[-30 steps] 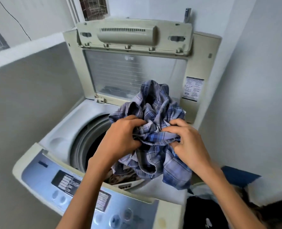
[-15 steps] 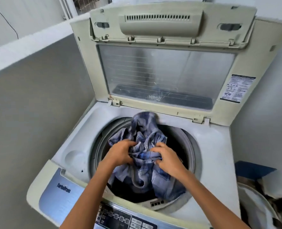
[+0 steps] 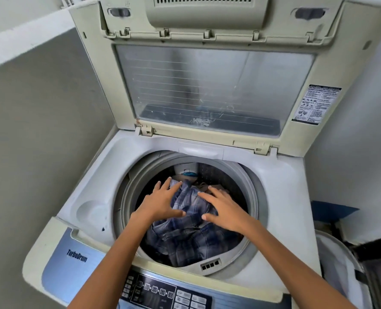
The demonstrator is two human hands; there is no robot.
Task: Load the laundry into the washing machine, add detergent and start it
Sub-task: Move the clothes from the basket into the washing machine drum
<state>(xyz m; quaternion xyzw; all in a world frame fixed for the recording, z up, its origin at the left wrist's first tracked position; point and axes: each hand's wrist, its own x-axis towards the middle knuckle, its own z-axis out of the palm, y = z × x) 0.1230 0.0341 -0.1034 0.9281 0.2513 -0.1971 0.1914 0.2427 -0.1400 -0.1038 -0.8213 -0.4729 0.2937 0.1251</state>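
Observation:
A top-loading washing machine (image 3: 91, 175) stands below me with its lid (image 3: 207, 85) raised upright. Inside the round drum opening (image 3: 249, 181) lies a blue plaid shirt (image 3: 191, 239), on top of other clothes that are mostly hidden. My left hand (image 3: 160, 202) and my right hand (image 3: 224, 208) hover flat over the shirt inside the drum, fingers spread, gripping nothing. Whether the palms touch the cloth I cannot tell. The control panel (image 3: 162, 293) with buttons runs along the near edge.
A grey wall stands close on the left and a pale wall on the right. A white laundry basket (image 3: 341, 264) sits at the lower right beside the machine, with a blue item (image 3: 328, 210) behind it.
Both hands carried the plaid shirt down from above the machine into the drum and let go of it. The fingers have spread open. The camera leaned closer over the opening.

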